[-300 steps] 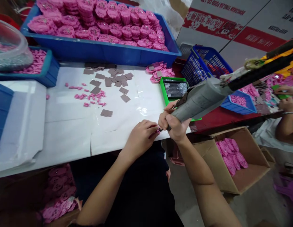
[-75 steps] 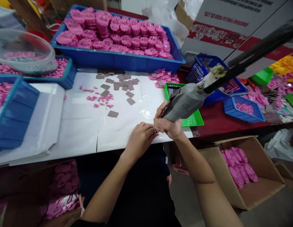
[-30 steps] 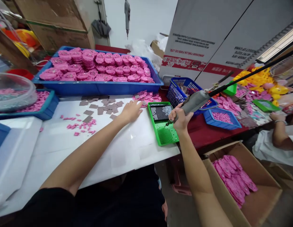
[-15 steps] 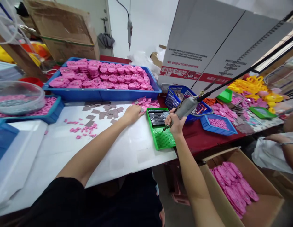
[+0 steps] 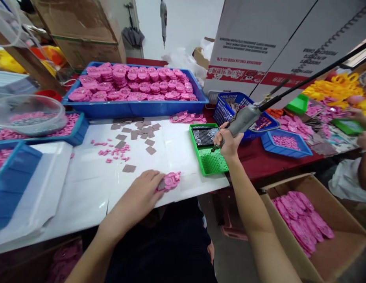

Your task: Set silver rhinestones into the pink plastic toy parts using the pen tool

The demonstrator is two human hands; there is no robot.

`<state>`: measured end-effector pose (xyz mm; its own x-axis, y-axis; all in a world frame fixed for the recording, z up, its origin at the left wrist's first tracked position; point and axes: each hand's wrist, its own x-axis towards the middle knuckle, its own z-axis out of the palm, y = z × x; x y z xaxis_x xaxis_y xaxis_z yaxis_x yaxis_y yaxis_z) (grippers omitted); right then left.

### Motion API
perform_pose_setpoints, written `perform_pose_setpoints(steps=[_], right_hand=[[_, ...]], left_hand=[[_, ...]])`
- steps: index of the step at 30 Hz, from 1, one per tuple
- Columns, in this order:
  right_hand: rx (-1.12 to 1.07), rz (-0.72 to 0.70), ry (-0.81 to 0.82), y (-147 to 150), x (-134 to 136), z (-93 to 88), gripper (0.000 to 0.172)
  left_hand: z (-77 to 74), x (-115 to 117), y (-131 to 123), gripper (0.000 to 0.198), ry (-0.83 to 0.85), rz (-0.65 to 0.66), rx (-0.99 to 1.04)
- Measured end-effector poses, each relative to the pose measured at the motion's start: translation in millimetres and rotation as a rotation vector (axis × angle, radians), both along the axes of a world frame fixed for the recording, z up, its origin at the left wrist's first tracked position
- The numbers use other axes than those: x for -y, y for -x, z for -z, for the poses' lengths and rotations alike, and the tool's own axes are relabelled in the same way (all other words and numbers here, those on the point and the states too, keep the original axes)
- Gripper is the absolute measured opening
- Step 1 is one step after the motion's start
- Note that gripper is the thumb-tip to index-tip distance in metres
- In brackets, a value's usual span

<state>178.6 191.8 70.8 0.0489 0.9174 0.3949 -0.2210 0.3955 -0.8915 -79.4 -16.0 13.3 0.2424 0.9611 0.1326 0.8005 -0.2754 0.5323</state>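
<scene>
My left hand (image 5: 146, 186) is closed on a pink plastic part (image 5: 172, 181) with a small grey square piece at its near end, low over the front of the white tabletop. My right hand (image 5: 228, 142) is wrapped round a grey electric screwdriver (image 5: 244, 119), its bit pointing down and left above a green tray (image 5: 204, 167). In that tray's far half lies a black perforated plate (image 5: 204, 136) with many small metal screws. Further back, beyond my left hand, more pink parts (image 5: 187, 117) lie in a small pile.
Grey squares (image 5: 138, 131) and small pink pegs (image 5: 115, 151) are scattered on the white tabletop. Behind them stands a blue tray (image 5: 135, 109) stacked with pink parts. A blue basket (image 5: 222, 112) is beyond the screwdriver. An open carton (image 5: 345, 232) sits below right; another person's hand (image 5: 364, 139) is at far right.
My left hand has moved from the pile of pink parts toward the table's front edge, bringing one pink part along. My right hand still grips the screwdriver over the green tray.
</scene>
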Motion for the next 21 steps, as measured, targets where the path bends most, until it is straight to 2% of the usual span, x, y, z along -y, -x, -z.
perform_pose_setpoints(steps=[3,7,9,11,15,21], right_hand=[[-0.031,0.04,0.014,1,11,-10.0,0.022],[-0.082,0.07,-0.03,8,50,-30.3,0.02],[-0.082,0.009,-0.088,17,76,-38.4,0.018],[-0.08,-0.116,-0.085,27,97,-41.5,0.017],[-0.068,-0.322,0.068,50,120,-29.9,0.019],[-0.035,-0.356,0.182,75,120,-7.0,0.022]], left_hand=[[12.9,11,-25,0.04,-0.076,-0.042,0.074],[18.8,-5,-57,0.023,-0.148,-0.086,0.217],[20.6,-10,-65,0.017,-0.193,-0.105,0.231],[23.5,-11,-69,0.015,-0.229,-0.119,0.253],[31.5,-9,-68,0.019,-0.257,-0.156,0.379],[37.9,-9,-69,0.022,-0.277,-0.199,0.459]])
